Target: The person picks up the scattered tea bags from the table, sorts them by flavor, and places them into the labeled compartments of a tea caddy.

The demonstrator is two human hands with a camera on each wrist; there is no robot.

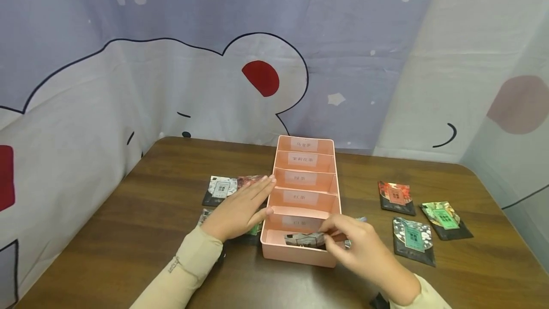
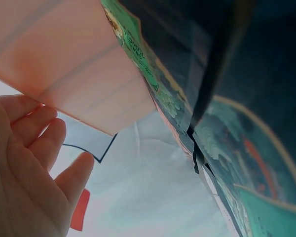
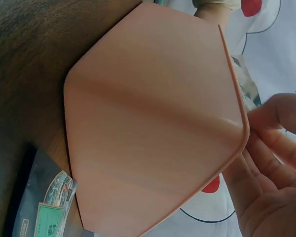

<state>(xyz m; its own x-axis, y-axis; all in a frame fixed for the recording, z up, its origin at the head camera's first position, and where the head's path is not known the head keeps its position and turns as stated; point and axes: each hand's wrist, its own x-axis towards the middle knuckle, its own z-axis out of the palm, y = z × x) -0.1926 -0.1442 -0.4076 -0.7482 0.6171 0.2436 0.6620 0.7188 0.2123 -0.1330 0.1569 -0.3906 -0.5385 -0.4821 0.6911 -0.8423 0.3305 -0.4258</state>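
Head view forward and down, wrist views low, close-up (all share the pink box (image 1: pixel 298 255))

We've got left hand (image 1: pixel 240 209) fingers extended, thumb apart; right hand (image 1: pixel 362 247) pinching, fingers curled. Left sits nearer the counter's (image 1: pixel 171 180) far edge.

The person wears long, pale cream sleeves. The left sleeve (image 1: pixel 190 257) reaches the wrist, with a wrinkle crossing the forearm beside a short line of dark lettering (image 1: pixel 173 264), apparently script though too small to read. The right sleeve (image 1: pixel 422 294), partly out of view, shows similar cream cloth. The left hand (image 1: pixel 241 209) and right hand (image 1: pixel 359 247) are bare.
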